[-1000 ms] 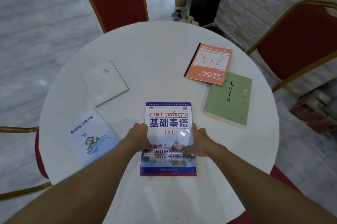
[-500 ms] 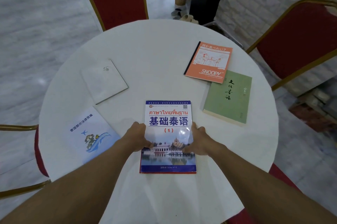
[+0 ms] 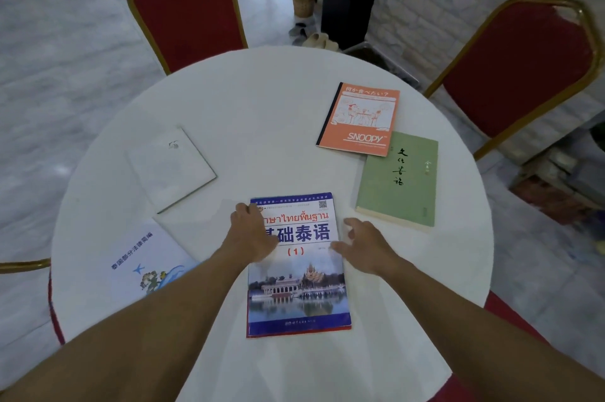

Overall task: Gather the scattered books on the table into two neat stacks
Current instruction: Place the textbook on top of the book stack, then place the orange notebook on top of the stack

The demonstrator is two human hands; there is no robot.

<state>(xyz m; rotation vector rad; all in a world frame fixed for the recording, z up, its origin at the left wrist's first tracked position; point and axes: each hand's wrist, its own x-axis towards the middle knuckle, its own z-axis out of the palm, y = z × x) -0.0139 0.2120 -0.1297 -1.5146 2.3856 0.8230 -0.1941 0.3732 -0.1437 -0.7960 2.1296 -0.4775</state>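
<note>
Here, five books are lying scattered across the round white surface [image 3: 262,100], none of them stacked into a neat pile yet. The blue Thai textbook [image 3: 298,270] is sitting flat near the near edge, roughly at the middle, its cover facing up. The left hand [image 3: 250,234] is resting on the far left part of that cover, fingers curled down over the book's left edge, though I cannot tell whether its grip is actually closing on the book or just pressing on it. The right hand [image 3: 363,246] is hovering just beside the textbook's right edge, its grip wide and loose with the fingers spread, holding nothing; the thumb is reaching onto the cover's margin.

Toward the right edge, the green book [image 3: 397,179] is lying face up, and the orange Snoopy notebook [image 3: 358,120] is lying just beyond it, its near corner overlapping the green book's far corner. Toward the left edge, the plain white book [image 3: 172,169] is lying tilted on its own, well apart from the others. Nearer the near left edge, the pale blue booklet [image 3: 147,264] is lying partly hidden under the left forearm.

Two red chairs with gold frames are standing beyond the far edge, one [image 3: 186,8] to the left and one [image 3: 517,64] to the right.
</note>
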